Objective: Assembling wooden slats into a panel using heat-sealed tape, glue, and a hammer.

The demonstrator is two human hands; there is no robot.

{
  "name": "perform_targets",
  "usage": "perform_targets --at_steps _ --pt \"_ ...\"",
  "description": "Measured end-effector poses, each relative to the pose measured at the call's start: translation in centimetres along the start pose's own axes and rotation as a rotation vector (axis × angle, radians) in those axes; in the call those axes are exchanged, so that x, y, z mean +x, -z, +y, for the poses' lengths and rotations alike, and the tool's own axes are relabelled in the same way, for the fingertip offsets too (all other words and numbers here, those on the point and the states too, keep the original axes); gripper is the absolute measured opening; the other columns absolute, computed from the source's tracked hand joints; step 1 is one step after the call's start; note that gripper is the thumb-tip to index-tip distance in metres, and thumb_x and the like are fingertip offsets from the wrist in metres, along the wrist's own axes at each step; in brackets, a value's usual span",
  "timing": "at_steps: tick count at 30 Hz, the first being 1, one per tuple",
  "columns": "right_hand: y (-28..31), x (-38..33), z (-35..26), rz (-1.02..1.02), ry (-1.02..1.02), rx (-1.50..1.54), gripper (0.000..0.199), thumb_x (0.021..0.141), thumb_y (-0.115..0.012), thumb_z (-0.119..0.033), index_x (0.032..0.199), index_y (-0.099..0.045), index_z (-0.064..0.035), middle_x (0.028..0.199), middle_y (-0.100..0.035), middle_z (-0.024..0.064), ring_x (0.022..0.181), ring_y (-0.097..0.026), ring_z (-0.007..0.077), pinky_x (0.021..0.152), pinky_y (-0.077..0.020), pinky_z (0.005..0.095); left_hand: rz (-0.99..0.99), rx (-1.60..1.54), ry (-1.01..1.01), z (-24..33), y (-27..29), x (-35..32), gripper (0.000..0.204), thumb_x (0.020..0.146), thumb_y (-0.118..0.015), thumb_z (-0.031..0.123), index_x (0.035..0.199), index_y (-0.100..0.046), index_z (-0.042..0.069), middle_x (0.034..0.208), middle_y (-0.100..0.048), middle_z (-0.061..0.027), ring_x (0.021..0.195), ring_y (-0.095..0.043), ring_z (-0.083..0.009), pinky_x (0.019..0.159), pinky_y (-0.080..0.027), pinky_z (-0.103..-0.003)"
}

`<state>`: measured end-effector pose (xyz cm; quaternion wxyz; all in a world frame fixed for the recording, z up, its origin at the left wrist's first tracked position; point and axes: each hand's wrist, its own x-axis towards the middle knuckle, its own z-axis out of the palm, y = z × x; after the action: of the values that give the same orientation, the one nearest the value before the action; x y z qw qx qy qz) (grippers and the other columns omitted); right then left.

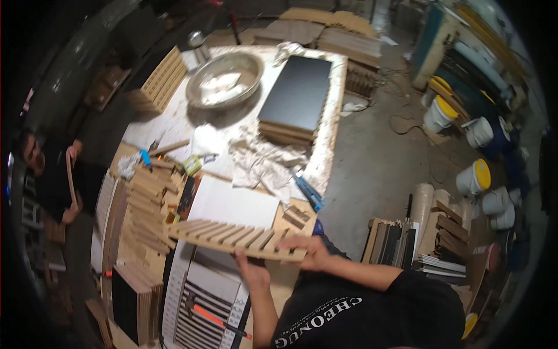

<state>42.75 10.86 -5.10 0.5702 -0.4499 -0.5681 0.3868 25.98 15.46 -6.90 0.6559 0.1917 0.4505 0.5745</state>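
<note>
A slotted wooden panel [232, 237] is held up in both hands over the near part of the counter [330, 139], its row of slots facing up and its long edge running left to right. The right hand [309, 251] grips the panel's right end, fingers over the slotted face. The left hand [254, 272] touches the lower edge nearer the middle, palm turned up; how far its fingers close is hidden, so I cannot tell. Beyond the panel lies a white board [235, 203], with a heap of wooden strips [145, 200] to its left and a blue tool [309, 192] to its right. Nearer, a hammer [215, 317] with an orange and black handle rests across a board with dark stripes [200, 294], beside upright dark-faced boards [133, 305]. Farther back are a crumpled white cloth [261, 163], a round metal basin [199, 100] with white material inside, and a stack topped by a smooth dark panel [296, 93]. At the left, a co-worker [55, 174] holds a narrow wooden piece [71, 177]. Yellow-lidded buckets [442, 113] stand on the floor [372, 174] at the right.
</note>
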Motion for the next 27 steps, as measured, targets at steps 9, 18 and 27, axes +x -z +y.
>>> perform_targets --at_steps 9,18,27 --pt "6.5 7.3 -8.1 -0.363 0.715 -0.509 0.043 0.080 -0.062 -0.022 0.122 -0.058 -0.0109 0.127 -0.055 0.0094 0.118 -0.053 0.0240 0.102 -0.0383 0.0456 -0.065 0.090 -0.230 7.1 -10.1 -2.1 0.050 0.087 -0.055 0.029 0.124 -0.046 -0.002 0.116 -0.055 -0.0165 0.101 -0.055 -0.0284 0.085 -0.047 -0.041" --pt "28.5 18.1 0.0 -0.063 -0.110 -0.153 0.093 0.083 -0.063 -0.050 0.148 -0.012 -0.0077 0.149 -0.022 0.0189 0.135 -0.028 0.0321 0.110 -0.0248 0.0399 -0.605 0.073 -0.090 2.8 -15.9 18.1 0.047 0.082 -0.048 0.010 0.127 -0.045 -0.005 0.122 -0.053 -0.0177 0.110 -0.054 -0.0271 0.094 -0.044 -0.038" --pt "30.0 23.8 7.4 0.411 -0.103 0.371 0.080 0.082 -0.067 -0.012 0.145 -0.019 -0.0027 0.135 -0.043 0.0225 0.106 -0.058 0.0204 0.083 -0.0502 0.0302 -0.855 0.566 -0.039 0.1 -35.3 27.5 0.055 0.086 -0.050 0.006 0.138 -0.037 -0.002 0.128 -0.053 -0.0094 0.112 -0.052 -0.0166 0.095 -0.039 -0.026"
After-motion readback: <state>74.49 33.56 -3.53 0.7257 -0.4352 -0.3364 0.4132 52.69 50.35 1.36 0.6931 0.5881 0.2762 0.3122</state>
